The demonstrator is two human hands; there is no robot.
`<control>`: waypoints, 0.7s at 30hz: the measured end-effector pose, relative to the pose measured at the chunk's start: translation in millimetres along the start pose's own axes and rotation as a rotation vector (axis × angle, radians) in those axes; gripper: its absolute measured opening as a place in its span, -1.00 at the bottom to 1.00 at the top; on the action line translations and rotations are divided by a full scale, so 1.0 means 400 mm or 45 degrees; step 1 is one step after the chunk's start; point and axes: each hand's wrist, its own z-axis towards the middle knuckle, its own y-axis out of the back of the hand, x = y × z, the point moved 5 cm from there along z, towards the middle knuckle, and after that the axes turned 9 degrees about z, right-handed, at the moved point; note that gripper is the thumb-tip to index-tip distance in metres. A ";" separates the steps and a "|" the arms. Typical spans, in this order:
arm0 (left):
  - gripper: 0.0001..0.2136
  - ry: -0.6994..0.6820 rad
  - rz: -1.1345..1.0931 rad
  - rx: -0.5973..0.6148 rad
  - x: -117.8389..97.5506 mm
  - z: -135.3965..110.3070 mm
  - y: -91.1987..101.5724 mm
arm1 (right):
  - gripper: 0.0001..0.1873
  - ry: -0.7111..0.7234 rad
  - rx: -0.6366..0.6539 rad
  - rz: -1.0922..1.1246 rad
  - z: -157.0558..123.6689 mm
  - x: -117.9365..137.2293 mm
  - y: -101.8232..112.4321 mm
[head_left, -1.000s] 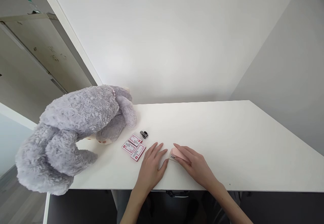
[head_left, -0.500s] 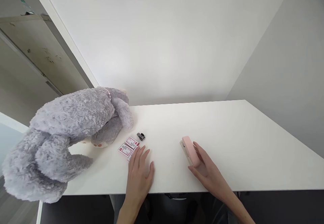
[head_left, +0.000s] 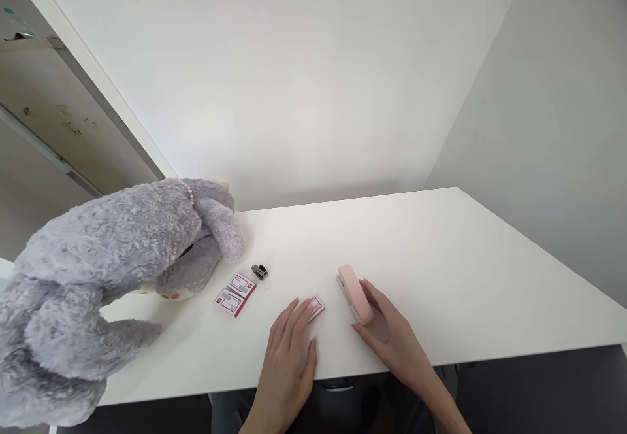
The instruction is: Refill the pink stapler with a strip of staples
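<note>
1. Right hand [head_left: 386, 333] loosely cups the rounded pink stapler [head_left: 353, 293] from its right. Can't tell if it's truly gripping.
2. Left hand [head_left: 291, 349] lies flat and open, fingertips on a small red-white box [head_left: 316, 306] just left of the stapler.
3. The table [head_left: 441, 257] edge is under both wrists, with smooth white room off to the right.

home desk: plush toy [head_left: 112, 270], stapler [head_left: 353, 293].

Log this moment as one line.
left hand: fingertips on red box | right hand: holds pink stapler | table: two more boxes, grey plush
</note>
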 end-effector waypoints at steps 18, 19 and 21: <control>-0.33 -0.080 -0.048 0.143 -0.092 0.054 -0.047 | -0.31 0.044 0.072 0.103 0.002 0.030 0.004; -0.33 -0.085 -0.059 0.144 -0.095 0.054 -0.045 | -0.31 0.040 0.067 0.100 0.002 0.030 0.005; -0.34 -0.096 -0.075 0.150 -0.097 0.051 -0.044 | -0.32 0.038 0.056 0.092 0.001 0.027 0.006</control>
